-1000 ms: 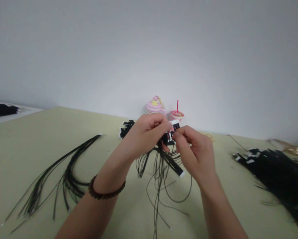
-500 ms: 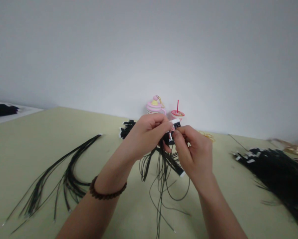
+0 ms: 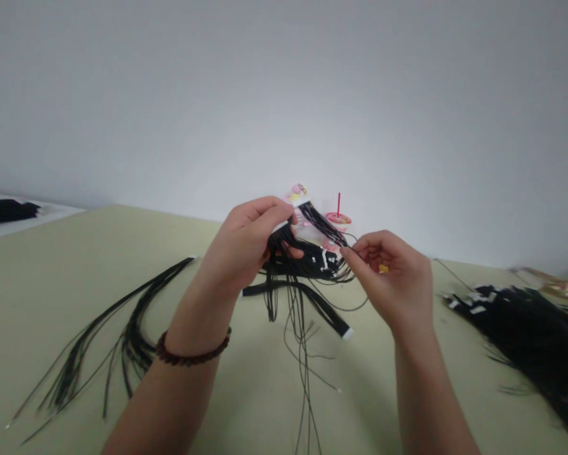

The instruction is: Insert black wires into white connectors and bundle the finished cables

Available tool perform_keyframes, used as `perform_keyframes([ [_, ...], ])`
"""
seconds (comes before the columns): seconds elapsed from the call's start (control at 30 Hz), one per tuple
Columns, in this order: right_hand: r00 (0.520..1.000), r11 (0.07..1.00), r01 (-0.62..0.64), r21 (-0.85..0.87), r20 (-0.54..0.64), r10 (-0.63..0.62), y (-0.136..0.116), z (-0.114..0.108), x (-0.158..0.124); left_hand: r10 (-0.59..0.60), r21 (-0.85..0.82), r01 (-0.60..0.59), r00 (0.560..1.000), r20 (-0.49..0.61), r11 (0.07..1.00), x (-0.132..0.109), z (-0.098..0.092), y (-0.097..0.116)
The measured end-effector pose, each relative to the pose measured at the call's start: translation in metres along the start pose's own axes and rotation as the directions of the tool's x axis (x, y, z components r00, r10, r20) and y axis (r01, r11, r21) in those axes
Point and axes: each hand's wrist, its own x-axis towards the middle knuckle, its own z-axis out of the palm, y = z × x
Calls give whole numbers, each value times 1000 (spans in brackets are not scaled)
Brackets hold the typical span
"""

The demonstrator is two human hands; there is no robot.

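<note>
Seemingly unfinished: left hand (image 3: 246, 246) grips white-ended cables (image 3: 280, 239), right hand (image 3: 395, 278) pinches one's wires (image 3: 322, 224), cable pile (image 3: 525, 341) at four o'clock

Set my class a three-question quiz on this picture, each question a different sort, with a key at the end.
1. True or false: the beaded bracelet circles the left wrist.
2. Multiple choice: the right hand pinches (a) the bracelet, (b) black wires, (c) the straw.
3. Fill in: the end piece on those wires, away from the right hand, is ____ in colour.

Key: 1 true; 2 b; 3 white.
</note>
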Motion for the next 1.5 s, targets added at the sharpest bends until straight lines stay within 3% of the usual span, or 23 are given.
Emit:
perform_keyframes([
  [0.2,981,980,194,-46,10,-193,-4,2,-3,3,-48,-6,997,-76,999,1,1,3],
  [0.33,980,977,198,-84,22,-197,4,7,-3,-26,-98,20,998,-57,995,1,-2,6],
  [0.43,988,983,107,150,98,-123,13,11,0,-114,-205,109,993,-15,973,2,-7,9],
  [0.53,989,871,-111,479,142,48,17,13,5,-188,-300,199,980,67,933,4,-11,11],
  [0.63,982,790,-190,583,104,160,19,9,10,-169,-287,193,980,106,938,4,-12,10],
  [0.87,972,923,-90,374,-171,164,35,-9,12,-122,-174,150,979,161,973,-3,-5,6],
  [1.03,969,989,-23,145,-238,58,46,-10,11,-117,-297,169,975,188,940,-6,4,7],
  [1.2,972,995,72,-74,-221,-87,49,-10,14,-126,-394,142,990,65,908,-2,8,4],
  [1.37,917,940,263,-218,-246,-314,15,-14,6,-52,-322,55,998,19,945,1,10,-3],
  [1.43,924,931,342,-126,-135,-358,-4,-10,0,-32,-286,38,999,27,958,0,13,-5],
  [1.5,940,940,340,-26,25,-340,-18,-2,-6,-26,-254,32,999,29,967,-1,16,-6],
])
